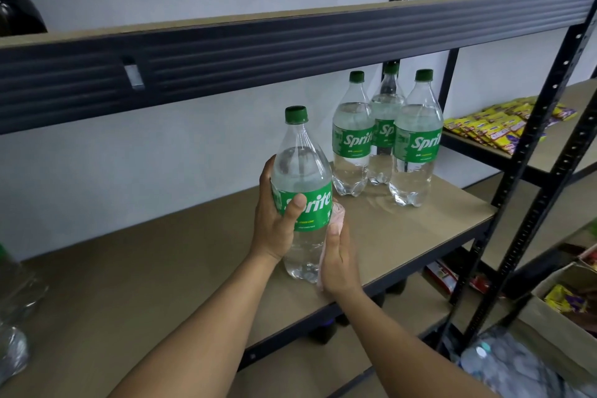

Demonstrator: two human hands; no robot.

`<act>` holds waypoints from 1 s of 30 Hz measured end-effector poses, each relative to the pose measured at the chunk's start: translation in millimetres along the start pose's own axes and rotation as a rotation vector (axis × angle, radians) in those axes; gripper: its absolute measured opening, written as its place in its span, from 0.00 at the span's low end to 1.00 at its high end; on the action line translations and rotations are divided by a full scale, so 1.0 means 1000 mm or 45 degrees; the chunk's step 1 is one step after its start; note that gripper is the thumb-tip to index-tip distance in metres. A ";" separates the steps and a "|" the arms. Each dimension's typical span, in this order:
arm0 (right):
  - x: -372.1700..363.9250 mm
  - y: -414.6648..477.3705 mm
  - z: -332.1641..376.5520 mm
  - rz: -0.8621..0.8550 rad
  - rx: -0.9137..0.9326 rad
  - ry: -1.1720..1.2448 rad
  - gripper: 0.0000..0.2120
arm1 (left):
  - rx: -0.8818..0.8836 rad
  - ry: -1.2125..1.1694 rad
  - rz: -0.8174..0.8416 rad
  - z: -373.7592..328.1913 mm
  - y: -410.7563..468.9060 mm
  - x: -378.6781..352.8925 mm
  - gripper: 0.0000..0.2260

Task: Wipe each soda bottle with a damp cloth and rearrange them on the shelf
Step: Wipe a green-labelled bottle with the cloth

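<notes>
Fingers of my left hand point(274, 223) curled round the bottle point(302, 171); my right hand point(340, 255), seemingly flat, pressed the mostly hidden cloth point(337, 214) against it.

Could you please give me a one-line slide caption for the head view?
Left hand grips a Sprite bottle while the right hand presses a pink cloth against it.
</notes>
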State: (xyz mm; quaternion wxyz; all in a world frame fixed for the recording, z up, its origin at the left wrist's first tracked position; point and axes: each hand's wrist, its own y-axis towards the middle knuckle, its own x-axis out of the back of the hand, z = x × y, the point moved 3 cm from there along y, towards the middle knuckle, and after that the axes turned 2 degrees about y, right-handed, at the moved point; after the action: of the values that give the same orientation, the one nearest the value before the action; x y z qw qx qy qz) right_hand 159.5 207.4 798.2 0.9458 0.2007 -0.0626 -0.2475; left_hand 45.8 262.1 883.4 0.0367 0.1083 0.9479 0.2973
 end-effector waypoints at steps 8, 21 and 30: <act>-0.002 0.008 0.026 0.024 0.029 0.140 0.20 | 0.024 0.071 -0.126 0.008 -0.004 -0.001 0.45; -0.009 0.074 0.119 0.029 0.362 0.019 0.29 | 0.008 0.088 -0.113 0.007 0.000 -0.001 0.44; -0.007 -0.005 0.028 0.082 -0.100 0.344 0.20 | 0.026 0.089 -0.108 0.009 -0.004 -0.002 0.45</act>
State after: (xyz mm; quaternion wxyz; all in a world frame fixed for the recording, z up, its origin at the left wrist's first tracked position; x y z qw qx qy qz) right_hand 145.2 196.8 822.1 0.9601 0.1931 0.0687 -0.1901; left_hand 48.6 263.7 874.0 0.0149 0.0579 0.9553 0.2894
